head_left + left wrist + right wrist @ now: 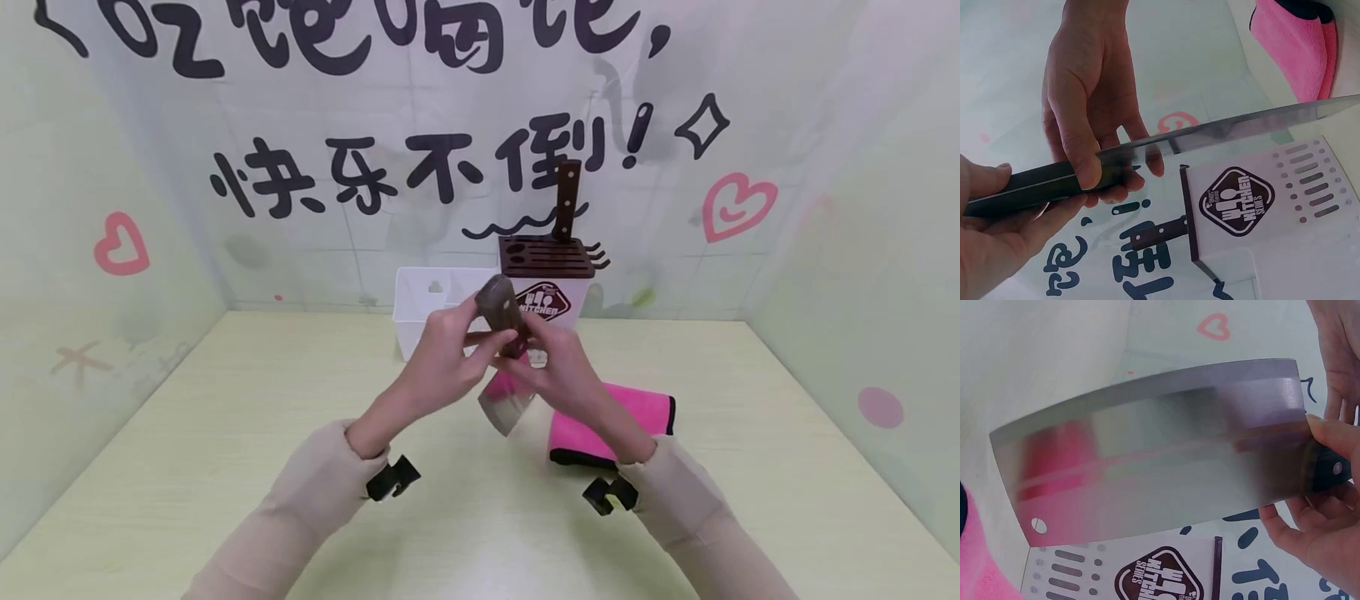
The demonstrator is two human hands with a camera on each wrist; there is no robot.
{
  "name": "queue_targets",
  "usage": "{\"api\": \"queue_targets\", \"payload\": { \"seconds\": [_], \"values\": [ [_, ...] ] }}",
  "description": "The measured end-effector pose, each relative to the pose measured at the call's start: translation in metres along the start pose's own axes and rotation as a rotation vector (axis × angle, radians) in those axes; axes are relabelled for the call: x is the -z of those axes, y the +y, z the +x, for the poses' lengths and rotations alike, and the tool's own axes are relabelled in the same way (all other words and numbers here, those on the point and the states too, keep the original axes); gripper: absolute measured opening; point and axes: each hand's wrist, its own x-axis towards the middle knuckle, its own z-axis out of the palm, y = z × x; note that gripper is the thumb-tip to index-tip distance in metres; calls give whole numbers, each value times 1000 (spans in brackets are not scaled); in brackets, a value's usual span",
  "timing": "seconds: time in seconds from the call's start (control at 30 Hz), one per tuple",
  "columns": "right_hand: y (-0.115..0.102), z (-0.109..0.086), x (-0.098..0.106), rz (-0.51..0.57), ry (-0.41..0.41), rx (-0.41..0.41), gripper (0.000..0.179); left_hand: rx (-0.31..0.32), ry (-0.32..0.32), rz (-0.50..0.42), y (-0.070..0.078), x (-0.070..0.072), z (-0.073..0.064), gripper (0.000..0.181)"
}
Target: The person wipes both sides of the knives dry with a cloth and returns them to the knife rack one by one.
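A cleaver (507,402) is held up over the table, its dark handle (498,302) uppermost and its blade slanting down. My left hand (438,367) grips the handle toward its butt end. Close to the blade, my right hand (564,371) pinches the same handle between thumb and fingers. In the right wrist view the broad shiny blade (1147,462) has a small hole at its far corner and mirrors pink. The left wrist view has the blade nearly edge-on, with the right hand (1094,106) around the handle's front part.
A white knife block (566,287) with a brown slotted top stands at the back, holding one brown-handled knife (567,200). Left of it is a white holder (417,307). A folded pink cloth (637,410) with black edging lies by the right forearm. Printed walls surround the table.
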Motion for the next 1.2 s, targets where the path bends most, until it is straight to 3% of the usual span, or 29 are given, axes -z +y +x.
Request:
{"api": "queue_targets", "payload": {
  "seconds": [0.17,0.37,0.6,0.83,0.97,1.2],
  "values": [
    [-3,9,3,6,19,-42,36,44,-50,-44,6,11,14,27],
    [-6,16,10,31,50,-17,35,73,-113,-91,9,23,34,31],
    [0,17,17,72,7,-41,32,48,-188,-171,10,37,50,37],
    [1,21,24,159,-12,-102,26,90,-282,-310,13,46,67,42],
    [0,26,29,157,14,-87,24,110,-290,-352,17,48,78,44],
    [-5,37,42,151,79,-73,25,139,-270,-316,22,51,99,46]
  ]
}}
